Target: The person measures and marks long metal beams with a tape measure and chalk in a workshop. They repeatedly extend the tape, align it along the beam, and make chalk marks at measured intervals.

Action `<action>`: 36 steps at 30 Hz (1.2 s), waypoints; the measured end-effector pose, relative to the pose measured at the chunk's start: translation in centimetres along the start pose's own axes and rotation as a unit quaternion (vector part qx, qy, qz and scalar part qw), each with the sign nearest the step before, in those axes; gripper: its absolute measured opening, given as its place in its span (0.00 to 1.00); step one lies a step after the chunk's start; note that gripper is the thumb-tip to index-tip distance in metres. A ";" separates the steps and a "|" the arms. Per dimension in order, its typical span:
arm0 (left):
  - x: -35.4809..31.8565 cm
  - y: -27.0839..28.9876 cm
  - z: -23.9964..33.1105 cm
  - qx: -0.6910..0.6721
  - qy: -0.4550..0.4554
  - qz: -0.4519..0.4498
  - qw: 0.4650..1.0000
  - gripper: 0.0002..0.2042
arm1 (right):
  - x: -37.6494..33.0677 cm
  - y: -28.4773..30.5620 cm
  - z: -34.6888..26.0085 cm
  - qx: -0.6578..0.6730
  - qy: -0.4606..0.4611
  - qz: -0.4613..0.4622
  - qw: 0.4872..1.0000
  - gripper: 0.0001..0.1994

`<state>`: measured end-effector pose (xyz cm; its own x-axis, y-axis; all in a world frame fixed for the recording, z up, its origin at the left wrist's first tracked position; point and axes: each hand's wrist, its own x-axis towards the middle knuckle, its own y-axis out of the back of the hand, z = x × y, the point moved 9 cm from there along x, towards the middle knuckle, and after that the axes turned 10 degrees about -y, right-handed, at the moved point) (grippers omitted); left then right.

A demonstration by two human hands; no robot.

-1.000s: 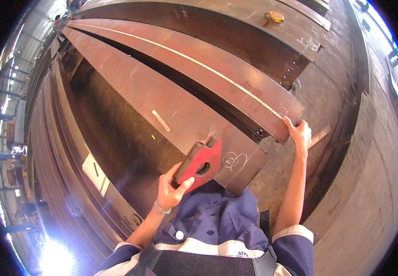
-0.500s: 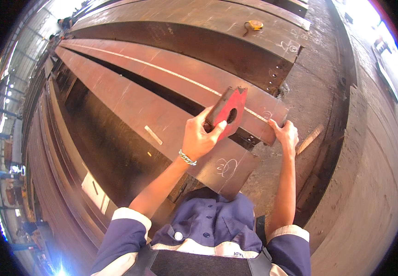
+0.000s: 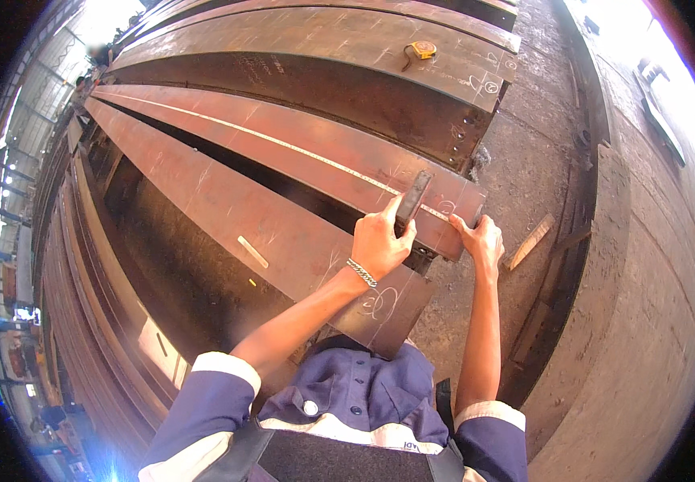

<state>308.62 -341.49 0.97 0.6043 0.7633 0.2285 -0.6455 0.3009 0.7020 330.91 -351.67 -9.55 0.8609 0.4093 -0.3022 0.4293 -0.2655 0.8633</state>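
My left hand (image 3: 381, 243) is closed around a welding magnet (image 3: 415, 195), its dark edge upright across the reddish steel beam (image 3: 339, 132). The magnet's red face, with the hole, is turned out of sight. Beneath it, a pale measuring tape blade (image 3: 299, 150) runs lengthwise along the beam into the distance. At the beam's near right end, my right hand (image 3: 482, 239) pinches the end of that blade against the steel, thumb on top. The fingers below the edge are partly hidden.
A second reddish beam (image 3: 283, 249) with chalk marks lies nearer me, a small wooden strip (image 3: 252, 251) on it. Beyond, a yellow tape measure (image 3: 422, 51) rests on another beam (image 3: 323, 32). A wood piece (image 3: 530, 241) lies right of my right hand.
My left hand has brought the magnet down onto the beam and turned it edge-on, hiding its red face. The right hand stays at the beam's end. The whole view has shifted slightly.
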 end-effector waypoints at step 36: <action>3.3 -4.3 -13.3 0.306 -0.217 -0.169 0.912 0.29 | 1.6 1.1 1.5 0.082 0.150 -0.003 0.985 0.31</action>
<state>307.13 -332.70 -10.24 0.9338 0.3480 0.0824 -0.0879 0.0000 0.9961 333.19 -352.64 -9.70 0.7493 0.6446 -0.1520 0.4931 -0.3898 0.7778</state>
